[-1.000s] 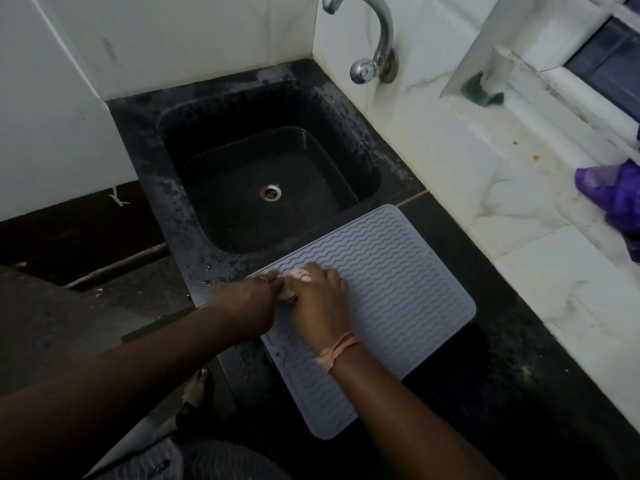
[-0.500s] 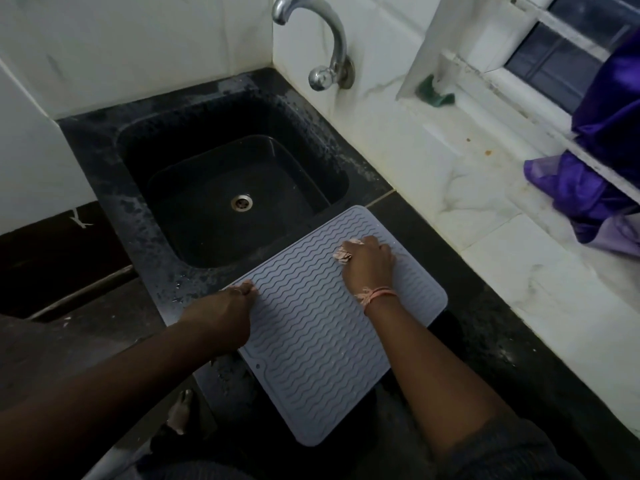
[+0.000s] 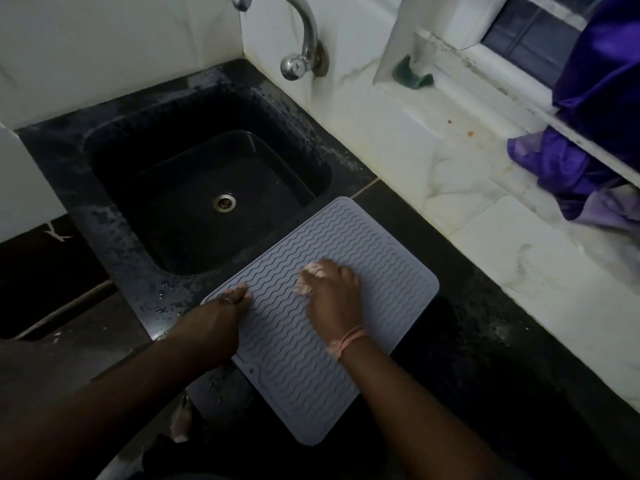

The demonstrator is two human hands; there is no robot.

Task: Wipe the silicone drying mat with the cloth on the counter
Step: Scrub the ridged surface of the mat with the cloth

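Grey silicone mat (image 3: pixel 346 341) on the black counter (image 3: pixel 485 375): right hand (image 3: pixel 334 299) curled around the cloth (image 3: pixel 310 278) mid-mat, left hand (image 3: pixel 221 315) fingers flat, pressing its sink-side edge.

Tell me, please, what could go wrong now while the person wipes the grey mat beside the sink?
1. The drying mat lies with one corner at the edge of the sink; only the left hand presses its edge, so a strong stroke might push it toward the basin.
2. The cloth is small and mostly hidden under the right hand, so it could slip out, and the far corners may stay unwiped.
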